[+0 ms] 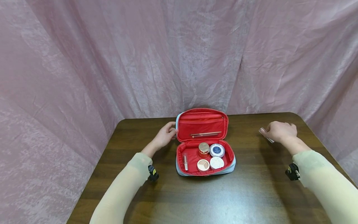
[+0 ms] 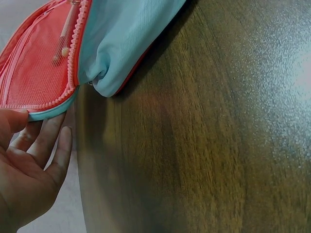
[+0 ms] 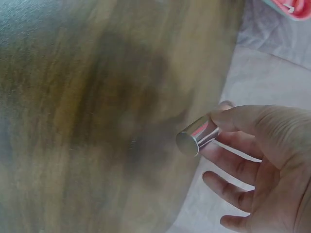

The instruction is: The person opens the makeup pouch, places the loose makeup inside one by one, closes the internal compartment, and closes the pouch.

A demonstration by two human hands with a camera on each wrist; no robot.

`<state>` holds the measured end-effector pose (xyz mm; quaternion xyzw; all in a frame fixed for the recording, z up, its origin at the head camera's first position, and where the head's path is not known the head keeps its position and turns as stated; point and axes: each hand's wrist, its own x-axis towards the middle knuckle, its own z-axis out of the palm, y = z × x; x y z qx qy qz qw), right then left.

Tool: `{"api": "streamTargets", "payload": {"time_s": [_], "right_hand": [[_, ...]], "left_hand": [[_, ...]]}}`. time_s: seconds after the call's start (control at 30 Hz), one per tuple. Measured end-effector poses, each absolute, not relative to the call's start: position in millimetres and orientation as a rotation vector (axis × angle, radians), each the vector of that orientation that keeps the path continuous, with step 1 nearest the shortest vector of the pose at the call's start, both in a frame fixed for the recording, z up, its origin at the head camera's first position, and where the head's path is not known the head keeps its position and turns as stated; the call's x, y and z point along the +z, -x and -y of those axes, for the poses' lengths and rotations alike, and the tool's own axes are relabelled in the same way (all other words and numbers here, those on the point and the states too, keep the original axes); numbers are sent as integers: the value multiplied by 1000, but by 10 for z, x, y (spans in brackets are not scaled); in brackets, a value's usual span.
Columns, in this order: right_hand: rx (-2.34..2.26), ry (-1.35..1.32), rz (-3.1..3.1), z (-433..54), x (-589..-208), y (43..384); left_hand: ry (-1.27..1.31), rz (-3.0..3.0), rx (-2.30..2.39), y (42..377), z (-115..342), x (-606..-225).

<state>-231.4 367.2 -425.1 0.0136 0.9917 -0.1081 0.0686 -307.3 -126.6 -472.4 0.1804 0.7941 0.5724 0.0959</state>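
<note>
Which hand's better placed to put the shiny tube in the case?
Likely the right hand: it pinches the tube, though away from the case. The left hand is occupied, pinching the lid by its edge.

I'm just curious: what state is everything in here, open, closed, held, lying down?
Case: unzipped, open
Lid: raised, edge held by the left hand
Brushes: lying in the lid's mesh pocket
Gold jar: upright, looks closed
Blue-labelled compact: flat, looks closed
White compact: flat, looks closed
Three-shade palette: flat, colours showing
Small tube: lying in the case
Silvery tube: pinched in the right hand
</note>
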Motion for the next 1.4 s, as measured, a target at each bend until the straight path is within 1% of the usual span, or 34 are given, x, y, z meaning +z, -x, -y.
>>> {"api": "streamTargets", "payload": {"time_s": [0.27, 0.5, 1.0, 1.4], "right_hand": [[-450, -26, -3043, -3589, -4130, 2284], [-610, 22, -3023, -3414, -4028, 2210], [-746, 206, -3033, -2812, -3862, 2097], [-770, 329, -3042, -2319, -3729, 1967]], "left_hand": [[-521, -2365, 1686, 3062, 1269, -4716], [-522, -2352, 1691, 3061, 1271, -4720], [-504, -2370, 1676, 3064, 1276, -4725], [-515, -2368, 1677, 3078, 1266, -4708]]}}
